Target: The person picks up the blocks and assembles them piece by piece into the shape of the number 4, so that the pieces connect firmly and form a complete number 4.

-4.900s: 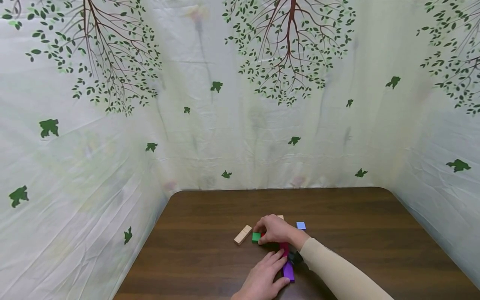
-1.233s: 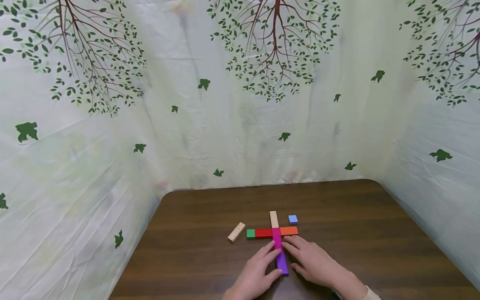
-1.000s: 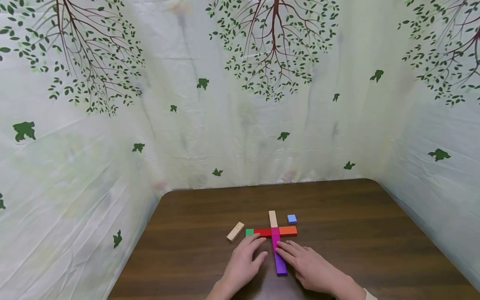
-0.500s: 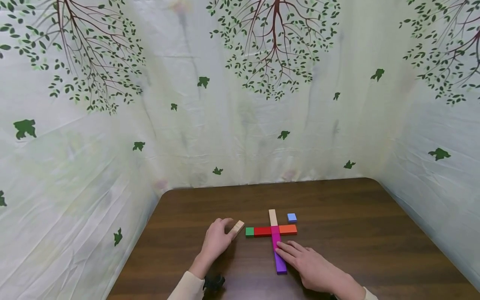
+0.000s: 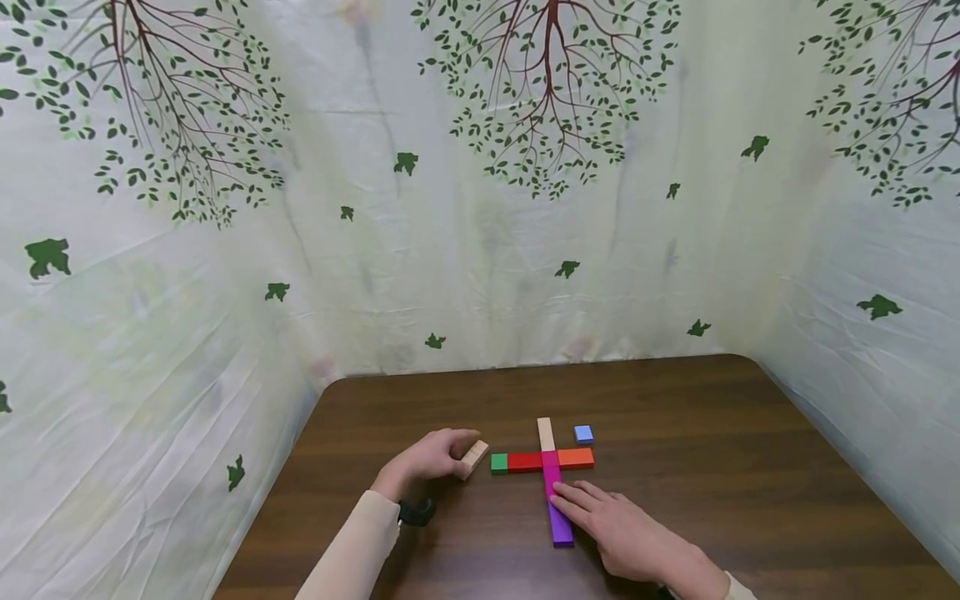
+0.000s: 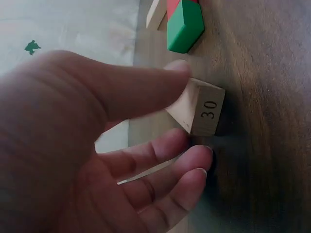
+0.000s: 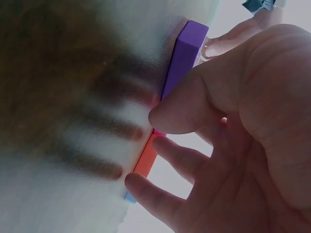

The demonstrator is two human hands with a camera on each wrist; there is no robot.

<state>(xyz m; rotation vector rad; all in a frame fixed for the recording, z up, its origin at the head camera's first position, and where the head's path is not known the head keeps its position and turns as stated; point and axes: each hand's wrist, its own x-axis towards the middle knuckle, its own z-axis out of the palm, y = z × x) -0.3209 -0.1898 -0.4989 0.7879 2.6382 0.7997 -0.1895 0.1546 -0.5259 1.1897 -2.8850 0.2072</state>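
Observation:
My left hand (image 5: 435,457) is at a plain wooden block (image 5: 475,459), thumb on its near side and fingers spread beyond it. In the left wrist view the block's end (image 6: 209,110) reads 30, between thumb and fingers, and a gap shows around it; contact is unclear. My right hand (image 5: 626,533) lies with extended fingers touching the magenta block (image 5: 551,472), beside the purple block (image 5: 560,529). Joined to the magenta block in a cross are a red block (image 5: 524,462), an orange block (image 5: 576,458) and a pale wooden block (image 5: 546,434). A green cube (image 5: 498,463) ends the red arm.
A small blue block (image 5: 583,434) lies apart, behind the orange one. All rest on a dark brown table (image 5: 675,417). A hanging cloth (image 5: 510,292) printed with trees and leaves closes off the back and sides.
The right hand has come back from the green cube to the magenta block. My left hand has left the purple and magenta row and moved left to the loose wooden block, its wrist turning lately.

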